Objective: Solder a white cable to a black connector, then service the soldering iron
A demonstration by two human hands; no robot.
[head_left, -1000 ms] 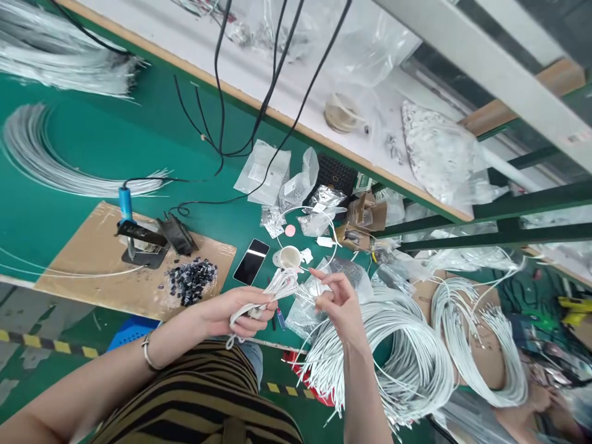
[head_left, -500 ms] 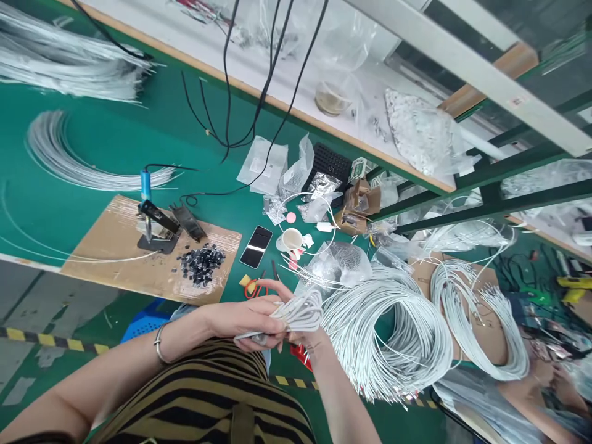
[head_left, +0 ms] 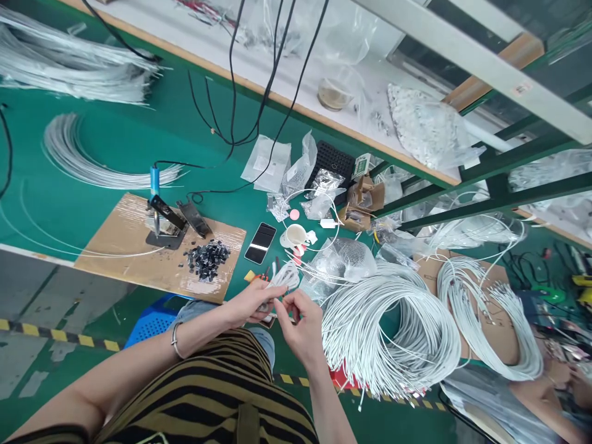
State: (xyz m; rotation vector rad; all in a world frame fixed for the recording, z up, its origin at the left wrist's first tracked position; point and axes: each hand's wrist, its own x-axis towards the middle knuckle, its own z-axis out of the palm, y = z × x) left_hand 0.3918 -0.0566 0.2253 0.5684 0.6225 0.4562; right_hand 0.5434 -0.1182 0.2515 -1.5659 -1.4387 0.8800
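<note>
My left hand [head_left: 252,304] is closed round a small looped bundle of white cable [head_left: 287,276], whose loops stick out beyond the fingers. Beside it, on the right, my right hand [head_left: 301,317] has its thumb and fingertips brought together close to the bundle's lower end. Whatever lies between those fingertips is too small to make out. Past the bundle lie orange-handled scissors [head_left: 261,277], partly hidden. Just right of my right hand rests a large coil of white cables [head_left: 356,333].
A soldering iron [head_left: 155,185] stands in its holder on cardboard [head_left: 111,246], beside small black pieces [head_left: 208,259]. Further right are a phone [head_left: 260,243], a cup [head_left: 294,235] and plastic bags [head_left: 354,259]. A shelf [head_left: 296,102] overhangs the back. Another person's arm [head_left: 539,394] shows at right.
My right hand has come away from beneath the bundle and now pinches beside it. The bundle has turned so its loops point away from me. The view has shifted slightly.
</note>
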